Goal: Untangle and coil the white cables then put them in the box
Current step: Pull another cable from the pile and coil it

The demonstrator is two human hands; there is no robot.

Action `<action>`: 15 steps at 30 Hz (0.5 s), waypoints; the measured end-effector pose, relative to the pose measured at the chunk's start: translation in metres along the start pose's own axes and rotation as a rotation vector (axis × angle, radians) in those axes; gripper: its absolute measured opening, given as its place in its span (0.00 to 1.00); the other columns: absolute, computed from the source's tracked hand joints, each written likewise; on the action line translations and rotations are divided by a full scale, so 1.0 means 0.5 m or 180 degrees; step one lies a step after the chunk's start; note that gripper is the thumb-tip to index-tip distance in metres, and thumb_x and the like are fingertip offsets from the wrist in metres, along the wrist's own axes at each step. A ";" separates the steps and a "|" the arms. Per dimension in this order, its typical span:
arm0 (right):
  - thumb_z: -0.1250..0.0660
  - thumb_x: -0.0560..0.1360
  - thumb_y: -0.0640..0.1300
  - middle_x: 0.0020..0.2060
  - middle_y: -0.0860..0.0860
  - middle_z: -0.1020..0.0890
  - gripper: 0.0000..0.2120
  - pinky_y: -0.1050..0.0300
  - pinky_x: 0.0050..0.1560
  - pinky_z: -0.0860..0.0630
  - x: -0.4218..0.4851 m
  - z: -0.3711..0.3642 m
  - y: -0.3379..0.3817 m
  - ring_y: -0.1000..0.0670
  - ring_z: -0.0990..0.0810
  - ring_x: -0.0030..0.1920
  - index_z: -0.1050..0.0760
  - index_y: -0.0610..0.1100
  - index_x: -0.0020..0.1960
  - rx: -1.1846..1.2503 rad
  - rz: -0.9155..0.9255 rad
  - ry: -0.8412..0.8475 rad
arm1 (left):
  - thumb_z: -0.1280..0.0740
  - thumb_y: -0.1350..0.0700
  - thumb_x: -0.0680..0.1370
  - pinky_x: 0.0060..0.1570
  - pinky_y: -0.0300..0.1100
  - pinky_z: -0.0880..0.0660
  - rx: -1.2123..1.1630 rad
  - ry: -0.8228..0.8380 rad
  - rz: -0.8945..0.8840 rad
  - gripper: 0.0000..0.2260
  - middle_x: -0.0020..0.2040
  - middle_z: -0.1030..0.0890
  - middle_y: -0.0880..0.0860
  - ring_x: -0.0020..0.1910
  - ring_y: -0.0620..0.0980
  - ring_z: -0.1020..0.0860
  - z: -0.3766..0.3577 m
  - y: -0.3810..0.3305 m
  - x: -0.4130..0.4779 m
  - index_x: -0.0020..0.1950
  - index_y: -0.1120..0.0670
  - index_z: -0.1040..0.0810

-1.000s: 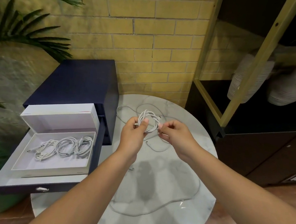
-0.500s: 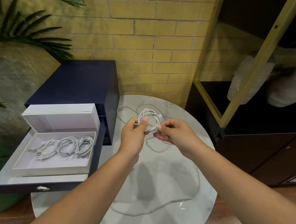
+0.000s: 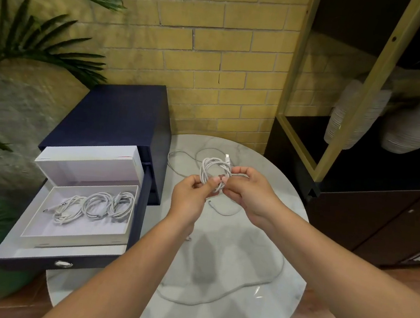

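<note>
Item in hand: a small multi-loop coil of white plastic-sheathed cable (image 3: 214,168), held in the air over the far half of the round white marble-topped table (image 3: 232,252). Left hand (image 3: 189,195): thumb and fingers pinch the coil's lower left arc. Right hand (image 3: 249,191): fingertips curled in, pinching the lower right arc just beside the left thumb. A white plug end (image 3: 227,158) stands out at the coil's top. Loose white cable on the table: a thin loop beyond the hands (image 3: 178,155), a short tail with a small connector under them (image 3: 224,213), and a long run curving across the near half (image 3: 272,279). Whether these are one lead or several, or joined to the coil, cannot be told. Destination: a shallow open white cardboard box (image 3: 73,241), lid upright at the back, resting on the pulled-out drawer of a dark navy cabinet (image 3: 120,113) just left of the table. It holds three stored white coils (image 3: 95,205) in a row toward its rear. Step, as judged: the coil looks fully wound and is being closed off. The next move calls for carrying it left to the box with a firm pinch, so the loops do not spring apart, and laying it in the bare front part. Loose cable then awaits winding.
</note>
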State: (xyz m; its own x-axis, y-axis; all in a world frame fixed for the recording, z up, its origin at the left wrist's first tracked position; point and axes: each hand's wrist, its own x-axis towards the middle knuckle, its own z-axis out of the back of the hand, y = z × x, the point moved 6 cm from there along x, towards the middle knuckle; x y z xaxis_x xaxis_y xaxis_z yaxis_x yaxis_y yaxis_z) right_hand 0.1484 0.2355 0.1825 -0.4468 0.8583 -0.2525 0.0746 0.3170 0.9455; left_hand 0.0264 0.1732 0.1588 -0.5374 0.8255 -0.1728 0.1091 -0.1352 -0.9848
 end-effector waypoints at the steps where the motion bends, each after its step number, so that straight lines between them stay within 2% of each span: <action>1: 0.31 0.74 0.34 0.47 0.43 0.18 0.12 0.56 0.52 0.21 -0.001 0.000 0.000 0.49 0.18 0.46 0.29 0.41 0.55 -0.0054 0.0031 -0.0016 | 0.30 0.52 0.76 0.36 0.29 0.26 -0.0008 -0.0007 -0.0014 0.13 0.46 0.16 0.53 0.41 0.42 0.17 0.001 0.000 -0.001 0.52 0.62 0.21; 4: 0.31 0.74 0.33 0.49 0.40 0.18 0.10 0.53 0.54 0.21 -0.002 0.003 -0.001 0.45 0.18 0.49 0.29 0.41 0.52 -0.0065 0.0199 -0.0115 | 0.31 0.49 0.76 0.48 0.40 0.25 0.0139 -0.0079 -0.0078 0.12 0.46 0.17 0.51 0.46 0.47 0.21 0.004 -0.002 0.001 0.51 0.58 0.20; 6: 0.32 0.74 0.32 0.52 0.37 0.19 0.10 0.54 0.53 0.20 -0.004 0.003 -0.003 0.45 0.18 0.49 0.30 0.40 0.52 -0.0016 0.0269 -0.0142 | 0.30 0.50 0.76 0.51 0.42 0.25 0.0078 -0.0090 -0.0022 0.12 0.49 0.17 0.51 0.49 0.48 0.21 0.005 0.000 0.001 0.53 0.57 0.21; 8: 0.32 0.74 0.32 0.53 0.35 0.19 0.11 0.53 0.53 0.21 -0.005 0.000 -0.006 0.45 0.19 0.48 0.31 0.40 0.52 -0.0012 0.0264 -0.0112 | 0.30 0.52 0.76 0.48 0.39 0.25 -0.0073 -0.0071 -0.0024 0.10 0.48 0.16 0.50 0.49 0.46 0.19 0.004 -0.003 -0.001 0.53 0.57 0.20; 11: 0.34 0.75 0.32 0.53 0.36 0.19 0.09 0.50 0.55 0.22 -0.003 0.000 -0.009 0.46 0.19 0.47 0.31 0.42 0.51 -0.0058 0.0223 -0.0101 | 0.32 0.56 0.78 0.43 0.32 0.26 -0.0132 -0.0058 -0.0166 0.05 0.41 0.15 0.46 0.41 0.38 0.18 0.000 -0.015 -0.009 0.50 0.56 0.19; 15: 0.36 0.76 0.34 0.51 0.39 0.18 0.08 0.51 0.53 0.23 0.001 0.003 -0.004 0.46 0.18 0.48 0.31 0.43 0.52 -0.0253 0.0188 -0.0052 | 0.32 0.57 0.78 0.49 0.35 0.24 -0.0033 0.0160 -0.0307 0.06 0.42 0.14 0.48 0.42 0.40 0.19 -0.003 -0.026 -0.012 0.48 0.57 0.17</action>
State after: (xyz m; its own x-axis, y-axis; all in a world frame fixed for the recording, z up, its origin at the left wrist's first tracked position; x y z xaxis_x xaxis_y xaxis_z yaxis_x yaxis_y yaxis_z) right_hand 0.1496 0.2360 0.1800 -0.4289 0.8812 -0.1986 0.0290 0.2332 0.9720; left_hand 0.0293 0.1709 0.1725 -0.5032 0.8608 -0.0759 0.0678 -0.0483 -0.9965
